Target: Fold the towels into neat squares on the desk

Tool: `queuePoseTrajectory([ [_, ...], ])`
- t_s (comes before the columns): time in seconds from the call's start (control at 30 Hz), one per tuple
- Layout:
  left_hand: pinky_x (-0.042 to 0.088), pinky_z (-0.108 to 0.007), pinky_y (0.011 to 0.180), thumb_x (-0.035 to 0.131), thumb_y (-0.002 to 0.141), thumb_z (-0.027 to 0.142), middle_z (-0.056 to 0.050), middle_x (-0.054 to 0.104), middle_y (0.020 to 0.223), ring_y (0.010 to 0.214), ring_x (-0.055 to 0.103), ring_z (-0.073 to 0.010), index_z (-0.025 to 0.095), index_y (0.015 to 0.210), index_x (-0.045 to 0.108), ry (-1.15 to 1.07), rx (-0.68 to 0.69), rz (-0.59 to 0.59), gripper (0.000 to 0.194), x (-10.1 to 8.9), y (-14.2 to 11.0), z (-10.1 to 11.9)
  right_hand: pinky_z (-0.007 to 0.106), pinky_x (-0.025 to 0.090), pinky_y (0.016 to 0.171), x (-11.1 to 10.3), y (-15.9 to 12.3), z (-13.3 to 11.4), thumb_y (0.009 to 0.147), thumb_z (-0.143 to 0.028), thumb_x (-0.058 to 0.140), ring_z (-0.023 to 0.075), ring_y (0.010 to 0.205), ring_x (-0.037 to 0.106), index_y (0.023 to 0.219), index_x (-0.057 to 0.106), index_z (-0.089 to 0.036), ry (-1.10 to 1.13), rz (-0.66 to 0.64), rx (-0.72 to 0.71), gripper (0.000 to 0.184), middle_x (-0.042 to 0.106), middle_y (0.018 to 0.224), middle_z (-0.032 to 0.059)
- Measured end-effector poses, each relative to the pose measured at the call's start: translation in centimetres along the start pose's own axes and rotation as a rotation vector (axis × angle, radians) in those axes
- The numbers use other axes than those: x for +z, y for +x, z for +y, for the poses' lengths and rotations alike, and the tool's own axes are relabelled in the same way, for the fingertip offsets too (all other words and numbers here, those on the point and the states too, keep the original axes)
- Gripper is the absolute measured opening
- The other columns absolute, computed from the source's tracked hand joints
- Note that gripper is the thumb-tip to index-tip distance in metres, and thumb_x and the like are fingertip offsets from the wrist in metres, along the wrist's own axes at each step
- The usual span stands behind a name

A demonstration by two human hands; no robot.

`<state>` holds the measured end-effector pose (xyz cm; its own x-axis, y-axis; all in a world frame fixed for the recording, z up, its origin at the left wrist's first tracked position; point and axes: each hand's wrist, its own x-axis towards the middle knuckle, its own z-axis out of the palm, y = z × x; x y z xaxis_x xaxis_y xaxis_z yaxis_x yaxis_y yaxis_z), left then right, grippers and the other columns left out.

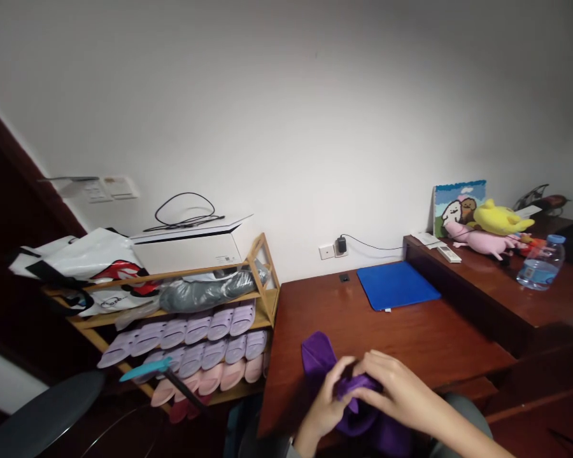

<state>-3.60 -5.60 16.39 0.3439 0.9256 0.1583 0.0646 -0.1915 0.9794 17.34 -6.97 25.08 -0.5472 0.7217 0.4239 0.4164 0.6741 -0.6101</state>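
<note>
A purple cloth (318, 356) lies bunched at the near edge of the wooden desk, one corner spread flat on the wood and the rest hanging low toward my lap. My left hand (325, 401) pinches a gathered part of it, thumb and fingers curled. From the other side my right hand (386, 381) closes over the same bunch, its fingertips close to those of the left. The folds between the hands are partly hidden by my fingers.
A blue mat (396, 285) lies at the desk's back. On the higher surface to the right stand a water bottle (540, 270), plush toys (487, 242) and a remote (449, 254). Left of the desk is a rack (262, 280) with several slippers and a white box (191, 251).
</note>
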Motion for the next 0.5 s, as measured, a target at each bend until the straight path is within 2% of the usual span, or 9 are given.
queuePoseTrajectory([
  [0.07, 0.046, -0.048, 0.112, 0.071, 0.063, 0.089, -0.016, 0.067, 0.136, 0.127, 0.06, -0.0377, 0.022, 0.136, 0.063, 0.012, -0.046, -0.063, 0.099, 0.8, -0.5, -2.1, 0.03, 0.055, 0.081, -0.4, -0.1, 0.3, 0.102, -0.036, 0.059, 0.019, 0.088, 0.067, 0.097, 0.064, -0.026, 0.007, 0.056, 0.027, 0.012, 0.071, 0.093, 0.0012],
  [0.1, 0.047, -0.048, 0.11, 0.075, 0.065, 0.084, -0.014, 0.069, 0.132, 0.122, 0.063, -0.0368, 0.021, 0.132, 0.066, 0.055, -0.057, -0.087, 0.093, 1.1, -0.5, -2.8, 0.029, 0.054, 0.078, -0.9, -0.1, 0.5, 0.103, -0.034, 0.057, 0.0183, 0.086, 0.067, 0.095, 0.063, -0.026, 0.012, 0.108, 0.041, 0.013, 0.069, 0.091, 0.0011],
  [0.17, 0.049, -0.046, 0.106, 0.077, 0.075, 0.069, -0.011, 0.075, 0.118, 0.113, 0.066, -0.0337, 0.022, 0.117, 0.073, 0.219, -0.087, -0.078, 0.063, 1.4, -0.6, -3.7, 0.028, 0.054, 0.076, -2.4, -0.2, 0.8, 0.103, -0.032, 0.054, 0.0178, 0.083, 0.066, 0.093, 0.063, -0.025, 0.009, 0.234, 0.039, 0.015, 0.068, 0.088, 0.0012],
  [0.23, 0.051, -0.042, 0.101, 0.071, 0.085, 0.054, -0.008, 0.078, 0.107, 0.106, 0.068, -0.0312, 0.024, 0.102, 0.076, 0.412, -0.125, -0.011, 0.036, 0.8, -0.6, -3.9, 0.028, 0.054, 0.074, -4.6, -0.3, 1.0, 0.102, -0.033, 0.054, 0.0179, 0.08, 0.066, 0.095, 0.064, -0.026, -0.024, 0.373, 0.008, 0.015, 0.068, 0.087, 0.0016],
  [0.3, 0.053, -0.039, 0.097, 0.07, 0.085, 0.046, -0.008, 0.078, 0.102, 0.102, 0.068, -0.0299, 0.024, 0.097, 0.076, 0.545, -0.136, 0.058, 0.026, -0.8, -0.6, -3.7, 0.028, 0.055, 0.072, -7.1, -0.6, 0.9, 0.101, -0.035, 0.055, 0.0181, 0.077, 0.067, 0.096, 0.066, -0.026, -0.084, 0.516, -0.023, 0.016, 0.069, 0.086, 0.0018],
  [0.37, 0.053, -0.038, 0.096, 0.077, 0.077, 0.043, -0.007, 0.077, 0.105, 0.102, 0.068, -0.0296, 0.024, 0.099, 0.076, 0.614, -0.128, 0.107, 0.029, -3.0, -0.8, -3.4, 0.028, 0.055, 0.069, -9.7, -1.2, 0.7, 0.1, -0.039, 0.058, 0.0181, 0.073, 0.067, 0.095, 0.069, -0.026, -0.165, 0.643, -0.031, 0.018, 0.071, 0.083, 0.0014],
  [0.43, 0.053, -0.037, 0.095, 0.08, 0.073, 0.043, -0.006, 0.077, 0.107, 0.101, 0.067, -0.0288, 0.025, 0.101, 0.077, 0.646, -0.131, 0.102, 0.034, -5.3, -1.0, -3.0, 0.027, 0.054, 0.063, -12.1, -2.1, 0.5, 0.098, -0.044, 0.061, 0.0173, 0.067, 0.066, 0.094, 0.071, -0.028, -0.256, 0.741, -0.017, 0.019, 0.072, 0.08, 0.0004],
  [0.5, 0.052, -0.034, 0.089, 0.079, 0.074, 0.044, -0.004, 0.077, 0.099, 0.095, 0.067, -0.0266, 0.025, 0.096, 0.077, 0.681, -0.167, 0.041, 0.029, -7.1, -1.2, -2.9, 0.028, 0.051, 0.058, -14.1, -3.4, 0.6, 0.096, -0.049, 0.064, 0.0169, 0.062, 0.064, 0.095, 0.072, -0.03, -0.341, 0.838, 0.012, 0.02, 0.072, 0.079, 0.0005],
])
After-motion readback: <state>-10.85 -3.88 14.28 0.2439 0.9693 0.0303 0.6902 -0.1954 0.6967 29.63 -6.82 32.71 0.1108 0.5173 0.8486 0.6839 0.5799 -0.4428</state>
